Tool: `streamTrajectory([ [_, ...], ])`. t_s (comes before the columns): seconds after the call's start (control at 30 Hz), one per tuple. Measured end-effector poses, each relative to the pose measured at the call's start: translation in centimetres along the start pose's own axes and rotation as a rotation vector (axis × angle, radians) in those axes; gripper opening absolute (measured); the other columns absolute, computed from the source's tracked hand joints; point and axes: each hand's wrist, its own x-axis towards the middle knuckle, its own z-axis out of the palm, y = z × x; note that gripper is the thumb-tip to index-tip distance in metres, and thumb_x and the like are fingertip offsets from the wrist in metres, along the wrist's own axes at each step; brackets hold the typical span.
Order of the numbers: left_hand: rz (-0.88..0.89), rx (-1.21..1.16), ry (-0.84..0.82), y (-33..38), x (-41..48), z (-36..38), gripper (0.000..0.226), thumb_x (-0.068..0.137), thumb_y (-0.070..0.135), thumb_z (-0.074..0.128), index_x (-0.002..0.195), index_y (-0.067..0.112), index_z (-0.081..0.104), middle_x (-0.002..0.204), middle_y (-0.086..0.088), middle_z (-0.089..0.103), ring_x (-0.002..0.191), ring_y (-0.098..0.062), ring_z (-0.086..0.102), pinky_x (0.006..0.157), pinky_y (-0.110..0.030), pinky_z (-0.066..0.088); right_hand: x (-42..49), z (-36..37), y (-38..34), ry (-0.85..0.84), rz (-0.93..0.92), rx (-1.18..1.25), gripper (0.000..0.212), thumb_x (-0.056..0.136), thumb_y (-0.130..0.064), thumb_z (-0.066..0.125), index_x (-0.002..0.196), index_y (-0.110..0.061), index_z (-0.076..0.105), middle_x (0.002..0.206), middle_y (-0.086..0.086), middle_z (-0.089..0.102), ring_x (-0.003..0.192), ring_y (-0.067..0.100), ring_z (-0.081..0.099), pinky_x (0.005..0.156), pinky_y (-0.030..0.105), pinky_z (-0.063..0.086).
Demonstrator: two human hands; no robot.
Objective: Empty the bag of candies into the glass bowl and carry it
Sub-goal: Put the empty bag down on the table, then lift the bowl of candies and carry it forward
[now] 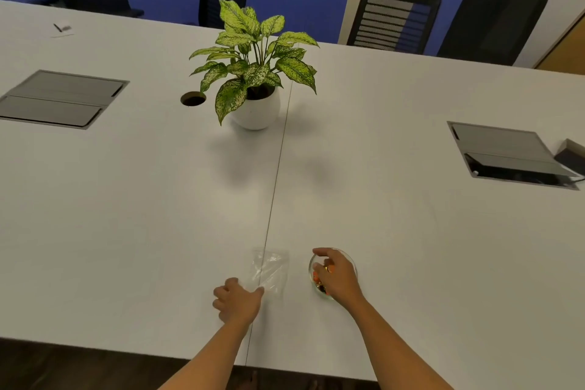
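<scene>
A small glass bowl (349,258) stands on the white table (411,247) near its front edge, with orange and dark candies (316,279) showing inside. My right hand (337,275) lies over the bowl from above, thumb on its far rim and fingers curled down its near side. Left of the bowl, a clear plastic bag (270,269) lies flat and looks empty. My left hand (237,299) rests on the table with its thumb and fingers touching the bag's near left corner.
A potted plant (254,73) in a white pot stands at the table's middle. Grey cable hatches (60,100) (509,153) sit left and right, and a round grommet hole (193,99) is beside the pot. Black chairs (392,19) line the far side.
</scene>
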Motion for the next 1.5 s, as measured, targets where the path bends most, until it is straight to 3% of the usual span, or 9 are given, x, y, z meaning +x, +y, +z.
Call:
streamTrajectory([
  [0.17,0.324,0.061,0.118,2.0,-1.0,0.9,0.063,0.08,0.03,0.071,0.135,0.016,0.042,0.142,-0.013,0.035,0.129,-0.035,0.033,0.102,-0.047,0.041,-0.6,-2.4,1.5,0.195,-0.039,-0.072,0.031,0.087,-0.013,0.063,0.109,-0.034,0.063,0.117,-0.01,0.057,0.113,0.014,0.05,0.091,0.028,0.044],
  [0.33,0.615,-0.044,-0.216,4.9,-2.1,2.8,0.063,0.085,0.026,0.068,0.141,0.022,0.039,0.149,-0.003,0.036,0.137,-0.022,0.033,0.111,-0.037,0.032,-1.2,-3.7,3.3,0.223,0.097,-0.023,0.045,0.088,-0.017,0.066,0.13,-0.023,0.051,0.137,0.004,0.047,0.127,0.024,0.043,0.103,0.038,0.042],
  [0.7,0.603,0.155,-0.546,7.4,-1.7,5.8,0.097,0.076,0.025,0.079,0.151,0.018,0.018,0.155,-0.007,0.035,0.138,-0.026,0.038,0.111,-0.037,0.034,-1.6,-3.0,4.4,0.094,0.337,0.281,0.06,0.093,-0.019,0.06,0.145,-0.027,0.032,0.15,0.009,0.041,0.133,0.026,0.044,0.104,0.038,0.043],
  [0.8,0.604,0.168,-0.634,7.5,-1.7,5.8,0.114,0.066,0.024,0.086,0.152,0.017,0.012,0.152,-0.008,0.038,0.138,-0.028,0.039,0.108,-0.035,0.036,-1.4,-3.1,4.5,0.066,0.422,0.378,0.055,0.094,-0.014,0.055,0.142,-0.029,0.035,0.147,0.009,0.044,0.121,0.025,0.051,0.084,0.037,0.055],
  [0.87,0.634,0.162,-0.631,7.4,-1.6,5.9,0.116,0.059,0.017,0.089,0.15,0.016,0.018,0.147,-0.007,0.045,0.135,-0.028,0.044,0.101,-0.03,0.041,-1.2,-3.0,4.5,0.073,0.459,0.428,0.053,0.093,-0.004,0.051,0.139,-0.027,0.039,0.142,0.011,0.048,0.116,0.026,0.054,0.073,0.035,0.058],
  [1.0,0.7,0.053,-0.563,7.6,-0.8,5.5,0.095,0.051,0.007,0.088,0.135,0.023,0.047,0.117,0.002,0.067,0.112,-0.026,0.064,0.079,-0.023,0.055,-0.7,-2.8,3.9,0.132,0.459,0.396,0.052,0.091,-0.002,0.055,0.137,-0.022,0.043,0.139,0.011,0.051,0.12,0.03,0.054,0.085,0.045,0.058],
  [1.2,0.705,-0.054,-0.566,10.9,-0.5,3.8,0.106,0.048,0.007,0.092,0.141,0.019,0.042,0.133,-0.003,0.06,0.12,-0.026,0.057,0.094,-0.038,0.054,1.0,-4.4,0.9,0.214,0.364,0.349,0.05,0.089,-0.007,0.061,0.136,-0.017,0.047,0.137,0.013,0.054,0.12,0.033,0.054,0.094,0.052,0.054],
  [1.37,0.755,-0.135,-0.551,15.1,-0.4,2.4,0.101,0.047,0.002,0.09,0.136,0.023,0.048,0.12,0.006,0.062,0.118,-0.026,0.059,0.088,-0.033,0.054,3.3,-6.4,-2.9,0.285,0.298,0.342,0.044,0.094,-0.009,0.054,0.136,-0.02,0.048,0.138,0.013,0.053,0.116,0.031,0.056,0.082,0.046,0.059],
  [1.5,0.822,-0.142,-0.521,19.7,-0.6,1.3,0.099,0.049,0.005,0.092,0.137,0.022,0.048,0.132,-0.005,0.061,0.121,-0.027,0.057,0.094,-0.039,0.052,5.7,-8.8,-5.8,0.359,0.259,0.354,0.037,0.098,-0.013,0.048,0.134,-0.023,0.05,0.137,0.012,0.054,0.107,0.028,0.058,0.06,0.031,0.058],
])
